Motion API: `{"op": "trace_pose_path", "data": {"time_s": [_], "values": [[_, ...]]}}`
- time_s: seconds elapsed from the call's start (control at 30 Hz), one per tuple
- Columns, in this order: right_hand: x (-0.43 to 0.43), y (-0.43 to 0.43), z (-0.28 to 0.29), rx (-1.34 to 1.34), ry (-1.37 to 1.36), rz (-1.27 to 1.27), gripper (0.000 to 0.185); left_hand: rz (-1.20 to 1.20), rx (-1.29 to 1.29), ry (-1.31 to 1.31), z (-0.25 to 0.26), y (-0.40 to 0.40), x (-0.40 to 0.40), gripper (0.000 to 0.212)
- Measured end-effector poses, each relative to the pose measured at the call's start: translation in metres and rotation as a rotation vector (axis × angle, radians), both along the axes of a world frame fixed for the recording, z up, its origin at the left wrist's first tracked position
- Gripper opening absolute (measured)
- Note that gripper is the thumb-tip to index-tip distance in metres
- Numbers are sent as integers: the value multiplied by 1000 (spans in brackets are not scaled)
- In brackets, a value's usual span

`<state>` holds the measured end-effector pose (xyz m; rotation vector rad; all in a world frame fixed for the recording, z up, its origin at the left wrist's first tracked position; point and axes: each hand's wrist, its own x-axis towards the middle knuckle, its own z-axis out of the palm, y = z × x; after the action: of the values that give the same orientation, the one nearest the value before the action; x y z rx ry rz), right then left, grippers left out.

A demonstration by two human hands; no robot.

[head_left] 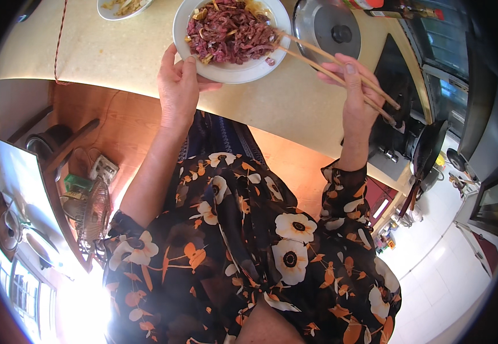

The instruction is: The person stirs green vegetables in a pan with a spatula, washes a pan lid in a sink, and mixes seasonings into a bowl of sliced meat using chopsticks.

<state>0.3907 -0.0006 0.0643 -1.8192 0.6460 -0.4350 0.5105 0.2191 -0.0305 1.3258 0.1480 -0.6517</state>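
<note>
A white plate [232, 74] heaped with dark red sliced meat [236, 34] is before me at the counter. Pale strips, perhaps ginger or garlic, are mixed through the meat, and some brown liquid lies near the far rim. My left hand [178, 81] grips the near left rim, thumb on top and fingers partly hidden beneath. On the other side, my right hand [354, 86] holds a pair of wooden chopsticks [313, 53]. Their tips are slightly apart and meet the right edge of the meat.
Right of the plate lies a glass pot lid [356, 32] with a black knob; bottles [403, 10] are behind it. A white bowl of food [122, 8] stands at the far left, near a twisted red cord [61, 43]. A black cooktop [393, 77] and a wok [429, 148] are at right.
</note>
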Motion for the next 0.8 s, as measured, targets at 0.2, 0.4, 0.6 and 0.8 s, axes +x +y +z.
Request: {"op": "trace_pose_path", "data": {"time_s": [0.2, 0.4, 0.6, 0.8], "values": [[-10, 34, -46, 290, -99, -211, 29, 5, 9, -8, -1, -2, 0, 42], [16, 52, -21, 210, -221, -158, 28, -18, 35, -12, 3, 2, 0, 41], [33, 60, -46, 151, -255, 43, 23, -21, 9, 11, 6, -3, 3, 41], [34, 46, -25, -18, -181, 71, 20, 6, -11, 9, 0, -1, 1, 41]]}}
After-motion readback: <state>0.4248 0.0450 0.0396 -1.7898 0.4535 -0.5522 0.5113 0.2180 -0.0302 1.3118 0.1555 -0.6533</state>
